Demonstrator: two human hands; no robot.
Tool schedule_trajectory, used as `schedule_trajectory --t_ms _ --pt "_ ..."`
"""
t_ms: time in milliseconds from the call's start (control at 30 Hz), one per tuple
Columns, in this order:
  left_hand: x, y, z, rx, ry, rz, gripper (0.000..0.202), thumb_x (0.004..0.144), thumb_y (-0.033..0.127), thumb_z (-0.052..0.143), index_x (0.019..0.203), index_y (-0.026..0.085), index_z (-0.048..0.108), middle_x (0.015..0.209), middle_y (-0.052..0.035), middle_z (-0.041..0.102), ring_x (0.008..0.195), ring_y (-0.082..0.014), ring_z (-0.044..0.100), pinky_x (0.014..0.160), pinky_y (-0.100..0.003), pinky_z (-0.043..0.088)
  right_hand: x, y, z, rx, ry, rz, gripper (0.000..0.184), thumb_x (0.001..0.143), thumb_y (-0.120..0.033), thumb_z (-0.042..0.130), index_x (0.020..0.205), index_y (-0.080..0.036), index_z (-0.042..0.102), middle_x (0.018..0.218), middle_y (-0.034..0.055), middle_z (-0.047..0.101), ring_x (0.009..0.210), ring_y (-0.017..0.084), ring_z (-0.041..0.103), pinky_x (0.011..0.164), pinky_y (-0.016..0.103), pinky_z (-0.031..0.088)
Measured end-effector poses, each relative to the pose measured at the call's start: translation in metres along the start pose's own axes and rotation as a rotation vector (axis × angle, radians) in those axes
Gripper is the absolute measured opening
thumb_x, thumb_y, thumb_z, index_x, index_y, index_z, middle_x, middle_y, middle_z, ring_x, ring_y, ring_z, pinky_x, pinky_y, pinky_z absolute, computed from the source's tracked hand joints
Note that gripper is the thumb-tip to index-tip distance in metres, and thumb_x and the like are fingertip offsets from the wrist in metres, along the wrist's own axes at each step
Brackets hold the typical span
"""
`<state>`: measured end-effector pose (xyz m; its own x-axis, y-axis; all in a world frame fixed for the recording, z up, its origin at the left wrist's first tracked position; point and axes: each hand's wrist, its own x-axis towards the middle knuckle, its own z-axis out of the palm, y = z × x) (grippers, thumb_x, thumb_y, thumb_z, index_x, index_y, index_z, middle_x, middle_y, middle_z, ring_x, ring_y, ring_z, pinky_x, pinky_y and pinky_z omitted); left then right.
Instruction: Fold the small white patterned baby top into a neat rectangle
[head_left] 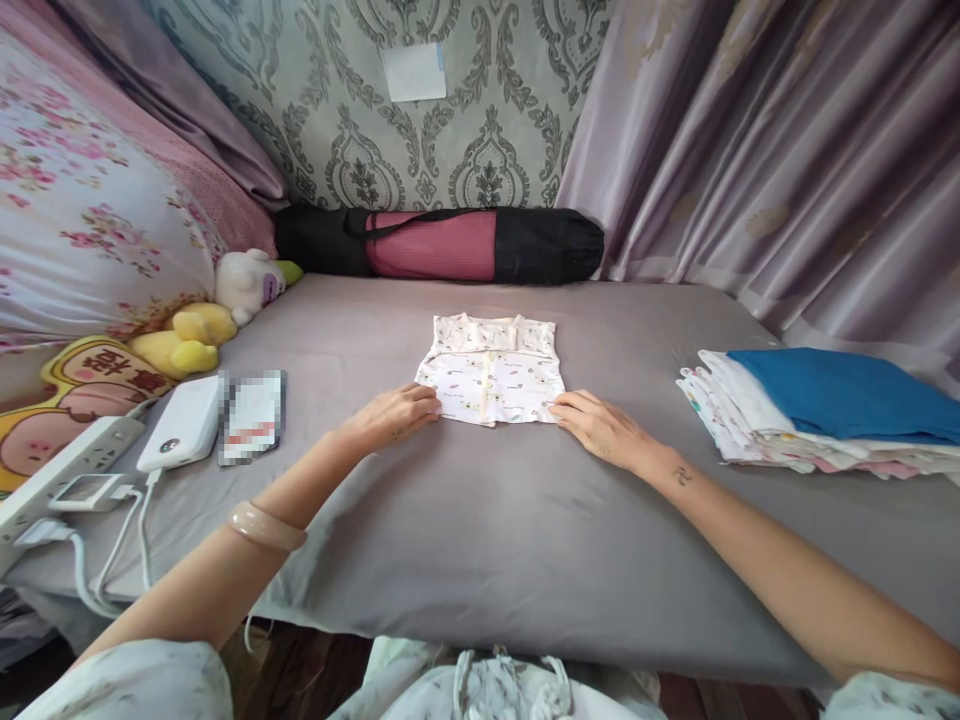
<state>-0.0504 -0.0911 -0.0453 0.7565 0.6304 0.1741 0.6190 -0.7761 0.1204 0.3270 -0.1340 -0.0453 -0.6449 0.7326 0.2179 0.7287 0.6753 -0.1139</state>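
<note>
A small white baby shirt [517,375] with a tiny print and pale yellow trim lies flat on the grey bed sheet [480,540]. Its far part is folded over in a band across the top. My left hand [394,412] is closed at the shirt's near left corner, fingertips gripping the edge. At the near right corner, my right hand [600,425] holds the other side the same way. The thumbs are mostly hidden from view.
Folded clothes [825,410], topped by a blue piece, are stacked at right. A rolled mat in a bag [431,243] lies along the wall. At left are a power bank [180,422], a power strip [67,475], cables, a blurred-out flat object [253,415] and plush toys [184,340].
</note>
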Motion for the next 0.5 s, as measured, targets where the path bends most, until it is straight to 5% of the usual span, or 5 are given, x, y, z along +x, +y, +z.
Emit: schedule_trajectory --t_ms 267,500 --pt "0.008 0.012 -0.004 0.13 -0.134 -0.004 0.029 0.088 0.007 0.037 0.1 0.019 0.061 0.1 -0.0096 0.061 0.093 -0.0201 0.057 0.082 -0.031 0.048 0.006 -0.016 -0.006 -0.239 -0.104 -0.005 0.046 0.082 0.005 0.036 0.114 -0.019 0.058 0.111 0.01 0.06 0.099 0.021 0.056 0.071 0.029 0.051" --pt "0.006 0.007 -0.004 0.108 -0.079 -0.097 0.041 0.078 0.003 0.04 0.108 0.025 0.059 0.112 -0.0059 0.061 0.107 -0.0206 0.056 0.089 -0.034 0.044 0.009 -0.003 0.001 -0.034 0.001 0.022 0.044 0.084 0.001 0.035 0.115 -0.019 0.059 0.107 0.0091 0.061 0.096 0.02 0.055 0.08 0.033 0.049"
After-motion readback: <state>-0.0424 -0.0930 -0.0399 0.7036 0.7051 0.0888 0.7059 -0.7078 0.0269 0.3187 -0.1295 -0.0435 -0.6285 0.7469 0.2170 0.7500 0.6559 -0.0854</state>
